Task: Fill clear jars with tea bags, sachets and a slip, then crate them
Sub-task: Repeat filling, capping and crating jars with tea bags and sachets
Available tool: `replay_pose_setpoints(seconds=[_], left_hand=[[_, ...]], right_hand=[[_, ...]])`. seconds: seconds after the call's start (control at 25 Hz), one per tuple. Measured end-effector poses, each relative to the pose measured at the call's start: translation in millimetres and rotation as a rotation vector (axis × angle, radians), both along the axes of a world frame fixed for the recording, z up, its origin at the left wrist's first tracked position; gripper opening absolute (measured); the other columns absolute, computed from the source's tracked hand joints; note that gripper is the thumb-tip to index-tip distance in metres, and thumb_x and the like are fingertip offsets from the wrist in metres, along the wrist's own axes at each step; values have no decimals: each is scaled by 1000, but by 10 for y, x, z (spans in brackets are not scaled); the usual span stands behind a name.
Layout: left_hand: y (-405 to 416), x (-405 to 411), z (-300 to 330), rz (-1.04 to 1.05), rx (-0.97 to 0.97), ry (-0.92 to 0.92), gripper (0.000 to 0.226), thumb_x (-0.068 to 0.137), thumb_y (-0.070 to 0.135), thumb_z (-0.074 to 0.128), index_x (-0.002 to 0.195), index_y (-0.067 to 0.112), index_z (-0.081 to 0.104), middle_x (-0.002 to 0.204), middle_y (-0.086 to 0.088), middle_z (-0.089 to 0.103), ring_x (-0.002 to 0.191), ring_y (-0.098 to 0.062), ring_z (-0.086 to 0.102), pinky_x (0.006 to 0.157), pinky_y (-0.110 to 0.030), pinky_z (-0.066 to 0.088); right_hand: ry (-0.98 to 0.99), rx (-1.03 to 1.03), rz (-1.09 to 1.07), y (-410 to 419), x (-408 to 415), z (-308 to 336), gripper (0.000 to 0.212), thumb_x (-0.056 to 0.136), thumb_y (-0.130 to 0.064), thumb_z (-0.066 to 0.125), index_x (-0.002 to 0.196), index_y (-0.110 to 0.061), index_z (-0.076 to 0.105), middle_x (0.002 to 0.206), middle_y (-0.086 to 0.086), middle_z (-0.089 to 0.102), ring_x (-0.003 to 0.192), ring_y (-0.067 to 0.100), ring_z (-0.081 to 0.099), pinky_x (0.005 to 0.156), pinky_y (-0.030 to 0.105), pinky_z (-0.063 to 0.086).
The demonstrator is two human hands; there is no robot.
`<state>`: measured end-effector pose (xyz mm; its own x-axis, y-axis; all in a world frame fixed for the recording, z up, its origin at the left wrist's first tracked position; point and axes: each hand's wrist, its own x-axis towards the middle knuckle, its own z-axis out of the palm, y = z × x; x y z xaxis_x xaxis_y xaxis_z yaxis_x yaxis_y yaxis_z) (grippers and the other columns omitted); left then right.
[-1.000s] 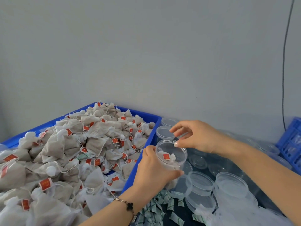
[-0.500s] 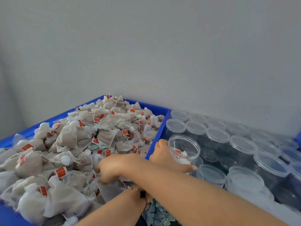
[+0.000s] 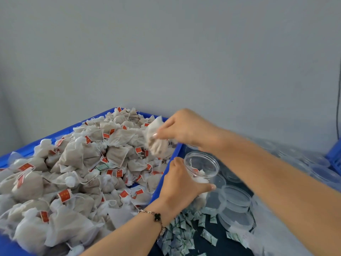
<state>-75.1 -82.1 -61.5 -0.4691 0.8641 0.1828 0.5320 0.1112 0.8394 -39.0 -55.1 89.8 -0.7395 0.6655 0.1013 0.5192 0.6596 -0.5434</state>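
Right hand (image 3: 186, 129) pinches a tea bag (image 3: 156, 139) at its fingertips, just above the jar (image 3: 202, 168); left hand (image 3: 181, 183) wraps that jar; bag looks light and limp, best held by its gathered top.

We record a bright blue bin (image 3: 167, 174). The tea bags (image 3: 83, 163) heaped in it read beige to grey-brown, with white gathered tops and white strings; each tag is red-orange with small pale markings, too small for us to resolve. The bag pinched in the right hand (image 3: 186, 128) shows the same off-white mesh over a brownish fill. The jar (image 3: 202, 167) in the left hand (image 3: 181, 183) is colourless and transparent. The sachets (image 3: 184, 230) are white with a green printed pattern, on a dark navy surface. The bracelet (image 3: 156, 218) carries a black clover charm on gold-toned links. The wall (image 3: 166, 52) is plain pale grey.
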Motion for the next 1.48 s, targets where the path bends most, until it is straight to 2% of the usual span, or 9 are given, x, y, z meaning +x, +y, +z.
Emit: replay_pose_setpoints(seconds=[0.12,0.28,0.48,0.56,0.68,0.88,1.0,1.24,1.48], left_hand=[[58,32,6,-6,-20,-27,81,51,57,84,110,25,38,109,9,48,100,-11,52,81,-29,48],[55,59,24,-5,43,-74,84,39,62,75,106,27,40,104,11,51,92,-6,53,66,-24,44],[22,75,17,-52,101,-8,80,36,65,70,102,33,37,103,16,45,92,0,48,66,-15,39],[36,71,15,-56,114,-8,83,37,64,72,105,32,37,105,16,45,95,-2,48,68,-14,37],[33,76,23,-67,95,-10,86,35,66,71,106,34,34,104,20,41,93,2,46,66,-11,34],[25,70,7,-88,69,13,85,38,65,72,107,37,31,103,23,38,93,8,41,65,-10,32],[22,55,1,-90,51,28,84,42,61,77,107,39,29,102,25,35,92,10,39,64,-9,32],[19,52,-2,-151,57,32,81,45,57,82,107,40,32,107,25,39,97,9,42,67,-9,35],[-8,123,-15,-257,40,74,79,43,60,78,108,39,39,107,22,47,95,7,48,69,-12,40]], right_hand=[[72,27,-102,93,462,92,21,88,-7,58,100,-14,74,95,12,72,85,26,67,81,31,53],[-249,55,-78,146,880,-195,32,89,-3,52,107,-20,72,64,-18,62,49,-7,53,47,2,37],[282,210,-271,123,1284,-698,23,92,-13,53,92,-30,67,80,-15,67,63,-4,57,60,8,43],[133,235,-320,99,1418,-1059,21,91,-15,52,89,-31,64,82,-9,68,57,-1,55,59,17,45],[-279,131,-138,41,1474,-1715,24,89,-18,51,107,-24,64,106,-1,65,96,14,60,81,24,46],[-476,229,10,-15,1356,-2264,31,93,-17,47,124,-13,47,127,6,45,116,20,48,86,31,35],[-431,288,-45,-13,1300,-2105,27,92,-10,41,117,-12,53,120,7,52,110,19,54,81,29,37],[503,448,-249,16,1550,-838,14,80,-28,58,84,-38,49,82,-17,59,77,-3,59,69,9,47],[5,488,16,76,1375,-955,29,98,-16,42,121,-28,56,129,-18,48,121,-1,35,101,16,26]])
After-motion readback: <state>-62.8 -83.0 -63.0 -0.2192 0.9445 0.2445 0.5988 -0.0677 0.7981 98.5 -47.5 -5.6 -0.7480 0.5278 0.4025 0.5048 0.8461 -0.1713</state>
